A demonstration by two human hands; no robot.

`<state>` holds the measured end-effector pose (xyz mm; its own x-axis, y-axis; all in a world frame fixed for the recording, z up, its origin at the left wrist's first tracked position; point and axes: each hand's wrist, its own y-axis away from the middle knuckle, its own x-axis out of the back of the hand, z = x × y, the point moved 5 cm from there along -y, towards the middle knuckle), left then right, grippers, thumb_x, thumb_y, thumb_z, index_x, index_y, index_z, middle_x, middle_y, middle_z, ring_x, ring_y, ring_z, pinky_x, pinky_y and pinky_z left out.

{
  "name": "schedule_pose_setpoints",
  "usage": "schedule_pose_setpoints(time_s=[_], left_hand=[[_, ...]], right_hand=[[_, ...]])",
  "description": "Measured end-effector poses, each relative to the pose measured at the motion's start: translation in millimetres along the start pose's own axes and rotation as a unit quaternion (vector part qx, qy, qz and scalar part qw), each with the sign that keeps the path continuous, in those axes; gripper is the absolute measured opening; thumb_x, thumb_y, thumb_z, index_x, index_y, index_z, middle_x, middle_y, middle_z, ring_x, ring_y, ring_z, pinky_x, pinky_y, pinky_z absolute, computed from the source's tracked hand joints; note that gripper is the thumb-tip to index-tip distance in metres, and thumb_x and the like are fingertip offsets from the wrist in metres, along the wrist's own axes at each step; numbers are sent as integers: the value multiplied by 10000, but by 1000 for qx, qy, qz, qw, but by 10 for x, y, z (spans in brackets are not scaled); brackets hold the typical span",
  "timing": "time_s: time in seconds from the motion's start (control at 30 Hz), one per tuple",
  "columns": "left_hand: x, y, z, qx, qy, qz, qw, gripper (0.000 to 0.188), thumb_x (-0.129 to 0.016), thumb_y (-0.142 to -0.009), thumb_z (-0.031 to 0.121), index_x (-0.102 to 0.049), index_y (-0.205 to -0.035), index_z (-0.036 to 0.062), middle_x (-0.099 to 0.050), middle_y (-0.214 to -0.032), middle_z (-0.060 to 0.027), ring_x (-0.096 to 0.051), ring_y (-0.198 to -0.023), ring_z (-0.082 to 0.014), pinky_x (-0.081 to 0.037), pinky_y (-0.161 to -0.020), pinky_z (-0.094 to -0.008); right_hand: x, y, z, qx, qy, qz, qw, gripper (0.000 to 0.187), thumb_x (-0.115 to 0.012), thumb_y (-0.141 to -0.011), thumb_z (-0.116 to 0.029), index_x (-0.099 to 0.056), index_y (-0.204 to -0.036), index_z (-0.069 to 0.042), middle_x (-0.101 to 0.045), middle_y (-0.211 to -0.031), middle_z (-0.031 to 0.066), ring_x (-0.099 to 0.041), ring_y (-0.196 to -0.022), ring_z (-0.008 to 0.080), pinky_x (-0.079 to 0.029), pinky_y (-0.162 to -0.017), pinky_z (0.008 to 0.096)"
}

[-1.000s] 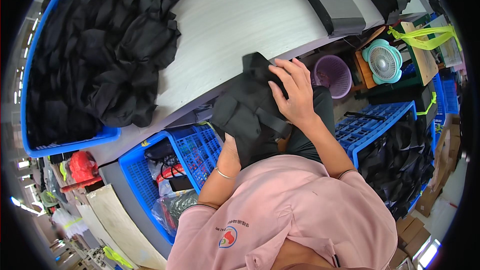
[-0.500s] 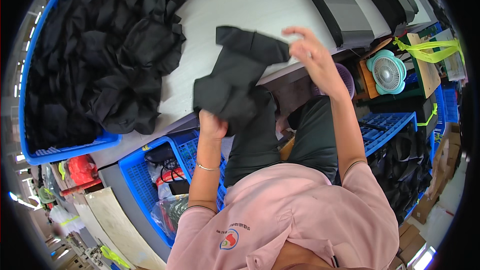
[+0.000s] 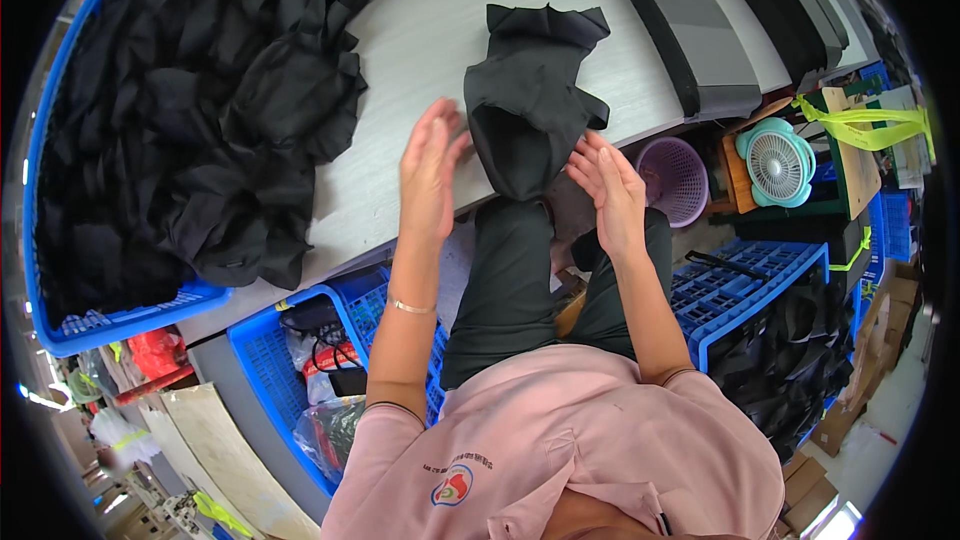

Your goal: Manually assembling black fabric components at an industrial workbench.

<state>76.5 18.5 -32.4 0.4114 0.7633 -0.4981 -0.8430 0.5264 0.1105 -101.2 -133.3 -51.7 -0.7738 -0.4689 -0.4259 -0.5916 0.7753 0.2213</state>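
A black sewn fabric piece (image 3: pixel 535 85) lies on the pale table (image 3: pixel 400 80), its lower end gaping into a dark opening at the table's near edge. To the left of it is my left hand (image 3: pixel 430 170), apart from the fabric, fingers stretched out and holding nothing. My right hand (image 3: pixel 610 190) sits by its lower right corner, fingers extended; the fingertips are at the cloth's edge, and whether they touch it I cannot tell. A large heap of similar black fabric (image 3: pixel 220 110) fills the left side, spilling out of a blue crate (image 3: pixel 62 338).
Grey and black stacks of flat pieces (image 3: pixel 690 35) lie at the table's far right. Below that side are a purple basket (image 3: pixel 672 180), a turquoise fan (image 3: pixel 780 162) and a blue crate (image 3: pixel 740 285) with black material. Another blue crate (image 3: pixel 265 360) holding bags stands left of my legs.
The black fabric piece has gone from my left hand onto the table, farther away and turned. My left hand has let go and opened; my right hand has come down and nearer.
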Motion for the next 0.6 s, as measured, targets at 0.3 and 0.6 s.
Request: schedule_pose_setpoints(time_s=[0.3, 0.6], left_hand=[[-521, -202, -401, 223, 217, -157, 937, 490, -581, -995, 417, -575, -1305, 38, -643, -1224, -76, -600, -1121, -166, -509, -966, -326], [-670, -245, -417, 236, 232, -174, 928, 512, -592, -983, 442, -583, -1278, 24, -668, -1176, -84, -648, -1000, -160, -542, -846, -296]], right_hand=[[-107, -331, 43, -184, -250, -193, 931, 436, -464, -1042, -423, -536, -1332, -106, -619, -1208, 25, -587, -1033, 144, -480, -725, 292], [-46, -480, 140, -212, -266, -134, 931, 476, -600, -973, -433, -557, -1325, -117, -635, -1222, -2, -596, -995, 112, -442, -739, 249]])
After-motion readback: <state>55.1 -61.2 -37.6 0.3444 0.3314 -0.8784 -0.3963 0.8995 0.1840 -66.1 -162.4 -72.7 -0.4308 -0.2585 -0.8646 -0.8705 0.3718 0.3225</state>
